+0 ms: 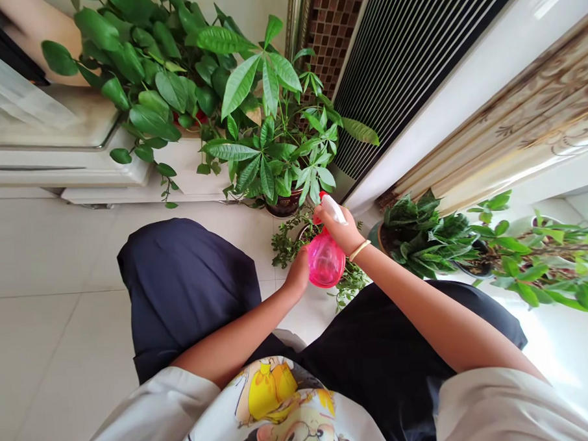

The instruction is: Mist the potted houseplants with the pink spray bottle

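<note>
A pink see-through spray bottle (pixel 326 261) with a white and red spray head is held in front of me, between my knees. My right hand (pixel 340 228) is wrapped round its neck and head. Against the left side of the bottle's body lies my left hand (pixel 297 272), its fingers curled round and partly hidden behind it. The red nozzle points away from me, at the leaves of a green potted plant (pixel 273 150) in a dark pot (pixel 283 205). Under the bottle, a low small-leaved plant (pixel 288 242) is partly covered by it.
A trailing broad-leaved plant (pixel 156 90) hangs over the white cabinet (pixel 140 165) at the back left. A tall slatted unit (pixel 413 53) stands at the back right, beside a patterned curtain (pixel 523 119). More potted plants (pixel 421 234) line the right side of the tiled floor (pixel 40 335).
</note>
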Tool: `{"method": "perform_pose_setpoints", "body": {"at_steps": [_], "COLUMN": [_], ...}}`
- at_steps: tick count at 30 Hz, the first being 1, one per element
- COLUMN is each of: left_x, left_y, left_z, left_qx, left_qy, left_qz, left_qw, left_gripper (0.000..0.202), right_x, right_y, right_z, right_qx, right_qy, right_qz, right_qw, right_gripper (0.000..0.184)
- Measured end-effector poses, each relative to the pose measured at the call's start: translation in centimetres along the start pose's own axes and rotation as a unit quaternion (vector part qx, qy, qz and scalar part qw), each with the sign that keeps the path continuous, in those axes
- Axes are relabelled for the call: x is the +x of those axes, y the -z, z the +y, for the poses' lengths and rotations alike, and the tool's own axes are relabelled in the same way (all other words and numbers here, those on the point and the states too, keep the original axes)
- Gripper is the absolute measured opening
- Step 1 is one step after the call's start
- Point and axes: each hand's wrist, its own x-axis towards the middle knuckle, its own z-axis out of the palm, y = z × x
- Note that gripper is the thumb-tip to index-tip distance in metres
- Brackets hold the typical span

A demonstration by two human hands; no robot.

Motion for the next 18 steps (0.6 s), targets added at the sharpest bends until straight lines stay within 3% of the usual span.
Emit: {"method": "perform_pose_setpoints", "body": {"at_steps": [8, 13, 18], "left_x": [0.5, 1.3, 1.7], "left_y": [-0.2, -1.6, -2.9], "left_z": [0.2, 0.5, 0.6], "left_qx": [0.007, 0.002, -0.054], "left_qy": [-0.042, -0.079, -0.083], "left_qz": [-0.017, -0.099, -0.150], "left_qw": [0.999, 0.992, 0.984], "left_gripper": [0.032, 0.033, 0.040], "right_x": [-1.1, -1.1, -0.2], "right_y": [0.7, 2.8, 5.2], "right_z": [-0.3, 0.1, 0.2], "right_qx": [0.024, 0.103, 0.129], "right_qy": [0.049, 0.074, 0.076], "right_qz": [0.040, 0.084, 0.084], "right_qw": [0.998, 0.988, 0.985], "right_gripper": [0.037, 0.048, 0.056]}}
